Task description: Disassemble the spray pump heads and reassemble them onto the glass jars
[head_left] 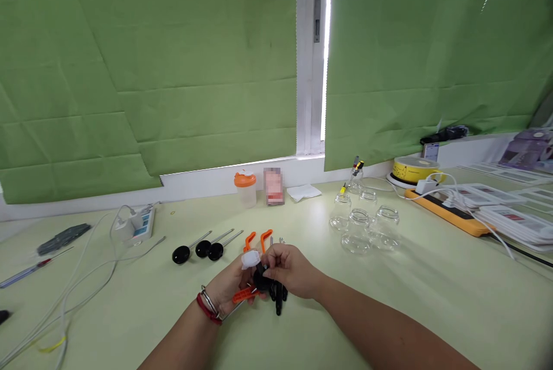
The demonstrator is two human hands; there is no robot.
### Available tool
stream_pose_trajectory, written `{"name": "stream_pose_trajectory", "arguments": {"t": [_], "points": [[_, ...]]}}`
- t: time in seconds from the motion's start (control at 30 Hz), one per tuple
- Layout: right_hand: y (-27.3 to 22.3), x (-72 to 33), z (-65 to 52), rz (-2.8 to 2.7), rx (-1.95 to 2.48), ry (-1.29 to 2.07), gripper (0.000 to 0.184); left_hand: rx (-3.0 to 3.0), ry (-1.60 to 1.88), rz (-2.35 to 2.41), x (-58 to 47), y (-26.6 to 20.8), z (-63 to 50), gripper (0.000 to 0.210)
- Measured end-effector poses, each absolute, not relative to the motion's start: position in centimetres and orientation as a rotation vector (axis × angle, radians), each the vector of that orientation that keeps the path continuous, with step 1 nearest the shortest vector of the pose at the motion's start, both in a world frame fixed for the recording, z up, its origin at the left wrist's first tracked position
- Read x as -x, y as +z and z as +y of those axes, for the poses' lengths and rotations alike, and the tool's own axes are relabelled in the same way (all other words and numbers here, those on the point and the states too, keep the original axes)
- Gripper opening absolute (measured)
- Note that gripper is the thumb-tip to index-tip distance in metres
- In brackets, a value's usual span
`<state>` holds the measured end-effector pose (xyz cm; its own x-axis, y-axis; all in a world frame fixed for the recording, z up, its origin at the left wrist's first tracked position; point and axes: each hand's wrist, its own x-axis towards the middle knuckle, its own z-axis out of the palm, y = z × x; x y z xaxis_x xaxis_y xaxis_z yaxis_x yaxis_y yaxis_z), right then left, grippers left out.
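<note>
My left hand (231, 289) is closed around a black round part (261, 279) with an orange handle (244, 294) and a thin metal rod beside it. White material (250, 259) covers the tip of its thumb or sits right at it; I cannot tell which. My right hand (288, 269) pinches the upper side of the same black part, its fingers touching the left hand's work. Under and behind the hands lie black-handled pieces (279, 301), partly hidden. Two orange handles (265, 240) rest just beyond. To the left are three black round knobs (203, 249) with metal rods.
Several clear glass jars (358, 231) stand to the right. An orange-lidded cup (245, 188), a small box (273, 187) and a white paper (304, 192) sit at the back. White cables run from a power strip (144, 225) on the left; an orange power strip (449, 212) lies right.
</note>
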<state>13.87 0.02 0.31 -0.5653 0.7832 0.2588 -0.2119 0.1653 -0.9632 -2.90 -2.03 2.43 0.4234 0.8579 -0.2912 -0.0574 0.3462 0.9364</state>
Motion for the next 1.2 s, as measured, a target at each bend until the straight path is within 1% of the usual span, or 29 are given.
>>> {"name": "stream_pose_trajectory", "arguments": {"t": [0.33,0.8,1.2], "points": [[0.14,-13.83,0.09,-1.608,0.588,1.528,0.02,-1.038,0.727,0.959,2.93,2.25,-1.99,0.037],[0.16,-13.86,0.09,-1.612,0.631,1.516,0.025,-1.025,0.716,0.941,2.9,2.48,-2.07,0.035],[0.11,-13.89,0.16,-1.608,0.599,1.532,0.021,-1.026,0.713,0.928,2.98,2.14,-1.96,0.036]]}}
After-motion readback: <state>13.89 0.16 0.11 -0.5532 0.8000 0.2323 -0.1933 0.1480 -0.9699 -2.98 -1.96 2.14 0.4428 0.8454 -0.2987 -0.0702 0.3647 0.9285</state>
